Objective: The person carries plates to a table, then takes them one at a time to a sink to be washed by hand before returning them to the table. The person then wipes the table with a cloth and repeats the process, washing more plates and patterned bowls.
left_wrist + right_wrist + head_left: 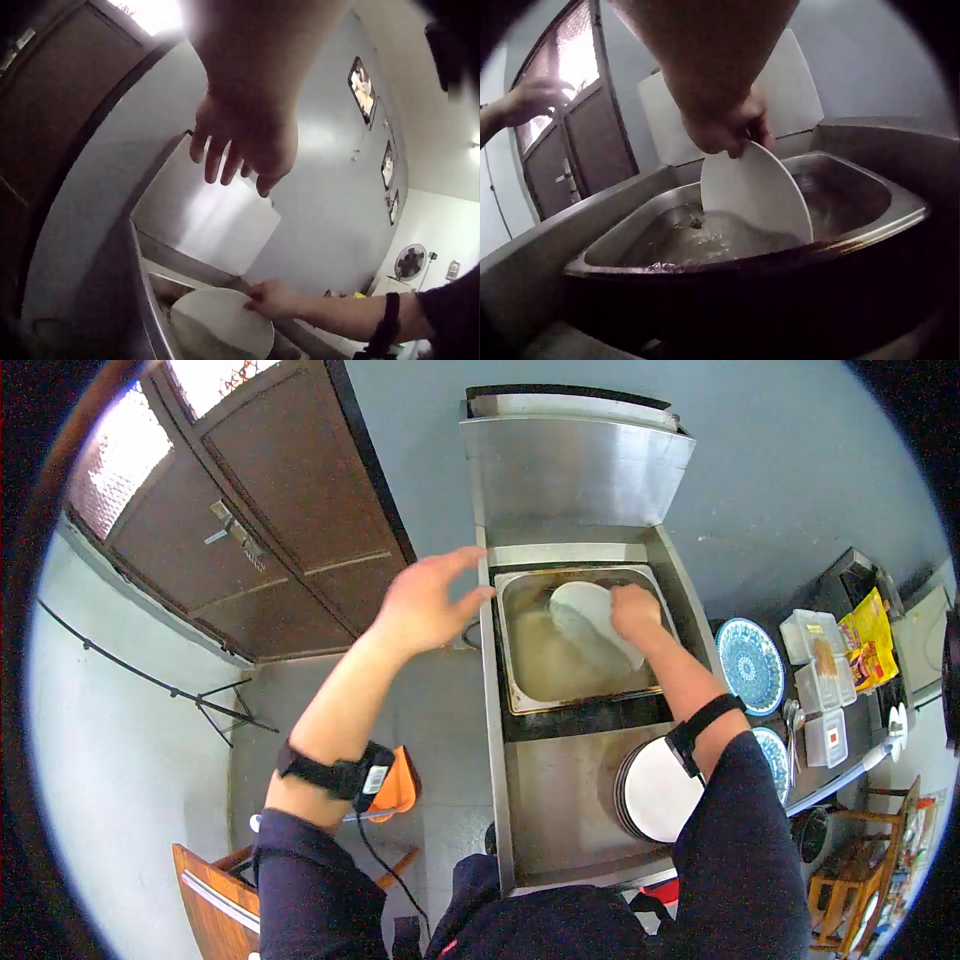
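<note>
My right hand (637, 612) pinches the rim of a white plate (746, 184). The plate stands tilted in a metal basin (512, 682) of cloudy water (550, 660), its lower part below the surface. My left hand (425, 600) is raised beside the basin's left edge, fingers loosely spread and holding nothing. In the left wrist view that hand (244, 142) hangs in front of the steel back panel (199, 210). A stack of white plates (662, 790) sits on the steel counter (560, 800) under my right forearm.
To the right, a side table bears blue patterned plates (750, 667), spoons (793, 725), clear plastic boxes (825, 685) and a yellow packet (870, 640). A brown double door (270, 510) is at the back left. A wooden chair (215, 900) stands at lower left, near an orange dustpan-like object (395, 785).
</note>
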`<state>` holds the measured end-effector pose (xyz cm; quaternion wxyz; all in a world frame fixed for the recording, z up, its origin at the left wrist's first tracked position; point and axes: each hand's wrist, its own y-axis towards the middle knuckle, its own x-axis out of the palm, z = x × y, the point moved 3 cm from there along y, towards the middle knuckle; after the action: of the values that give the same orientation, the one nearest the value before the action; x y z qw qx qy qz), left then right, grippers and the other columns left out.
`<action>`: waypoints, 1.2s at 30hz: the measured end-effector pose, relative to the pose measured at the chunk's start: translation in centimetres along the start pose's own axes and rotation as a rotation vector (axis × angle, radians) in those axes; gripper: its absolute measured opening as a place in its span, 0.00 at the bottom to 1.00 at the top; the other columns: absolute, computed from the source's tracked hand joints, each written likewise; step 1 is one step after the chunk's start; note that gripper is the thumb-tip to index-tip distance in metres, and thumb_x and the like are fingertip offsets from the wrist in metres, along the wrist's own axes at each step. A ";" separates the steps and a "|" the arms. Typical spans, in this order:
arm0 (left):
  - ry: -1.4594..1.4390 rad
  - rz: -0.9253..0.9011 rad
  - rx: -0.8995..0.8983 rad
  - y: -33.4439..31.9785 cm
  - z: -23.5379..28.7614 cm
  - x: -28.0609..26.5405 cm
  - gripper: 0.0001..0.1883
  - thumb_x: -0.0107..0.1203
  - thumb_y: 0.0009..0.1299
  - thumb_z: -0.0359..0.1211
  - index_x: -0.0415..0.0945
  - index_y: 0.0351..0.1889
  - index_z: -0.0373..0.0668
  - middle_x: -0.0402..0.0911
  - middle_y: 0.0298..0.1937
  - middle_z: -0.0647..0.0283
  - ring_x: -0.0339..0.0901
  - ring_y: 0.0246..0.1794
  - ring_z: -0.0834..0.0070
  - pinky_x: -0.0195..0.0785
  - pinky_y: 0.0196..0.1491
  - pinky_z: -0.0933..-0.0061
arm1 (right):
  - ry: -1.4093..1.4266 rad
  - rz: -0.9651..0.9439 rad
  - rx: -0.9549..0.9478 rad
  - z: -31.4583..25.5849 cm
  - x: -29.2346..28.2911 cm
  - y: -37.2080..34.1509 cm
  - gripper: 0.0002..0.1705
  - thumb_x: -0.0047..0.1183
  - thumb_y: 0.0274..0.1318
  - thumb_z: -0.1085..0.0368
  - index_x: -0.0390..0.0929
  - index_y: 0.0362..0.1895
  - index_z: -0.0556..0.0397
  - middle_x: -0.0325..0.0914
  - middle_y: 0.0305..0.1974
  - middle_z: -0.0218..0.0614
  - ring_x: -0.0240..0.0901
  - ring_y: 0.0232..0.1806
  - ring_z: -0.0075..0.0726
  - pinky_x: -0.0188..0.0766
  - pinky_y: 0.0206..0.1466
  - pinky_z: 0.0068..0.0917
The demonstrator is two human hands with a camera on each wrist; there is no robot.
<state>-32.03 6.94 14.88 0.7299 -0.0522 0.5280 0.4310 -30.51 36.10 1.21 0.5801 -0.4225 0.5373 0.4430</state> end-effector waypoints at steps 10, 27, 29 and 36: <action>0.281 -0.563 -0.011 2.5 1.0 13.7 0.24 0.52 0.55 0.39 0.64 0.51 0.45 0.72 0.46 0.54 0.68 0.48 0.60 0.63 0.48 0.61 | 0.070 0.087 -0.254 -3.0 0.9 -2.4 0.11 0.43 0.43 0.69 0.74 0.34 0.47 0.74 0.33 0.38 0.72 0.36 0.42 0.70 0.37 0.38; 0.382 -0.528 -0.167 5.1 2.1 18.4 0.10 0.46 0.55 0.31 0.78 0.29 0.44 0.78 0.33 0.56 0.77 0.35 0.63 0.69 0.39 0.66 | -0.091 -0.236 -0.169 -2.6 0.9 -1.3 0.15 0.50 0.38 0.66 0.75 0.37 0.43 0.75 0.34 0.37 0.73 0.38 0.40 0.70 0.39 0.35; 0.380 -0.506 -0.118 5.0 2.9 18.8 0.10 0.46 0.55 0.31 0.78 0.28 0.44 0.78 0.33 0.56 0.77 0.35 0.62 0.69 0.38 0.66 | -0.090 -0.314 -0.162 -3.5 0.6 -1.1 0.17 0.51 0.38 0.66 0.74 0.39 0.41 0.75 0.35 0.37 0.73 0.39 0.41 0.70 0.40 0.35; 0.422 -0.502 -0.226 4.0 -0.1 18.5 0.11 0.48 0.55 0.34 0.75 0.35 0.44 0.78 0.36 0.56 0.75 0.38 0.62 0.67 0.40 0.64 | 0.195 -0.137 -0.166 0.1 0.9 -2.5 0.18 0.49 0.41 0.65 0.75 0.42 0.40 0.74 0.39 0.37 0.71 0.39 0.45 0.68 0.44 0.36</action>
<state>-33.54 20.01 1.29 0.6775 -0.3489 0.5870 0.2733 -28.06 35.63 0.33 0.5168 -0.5458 0.5227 0.4022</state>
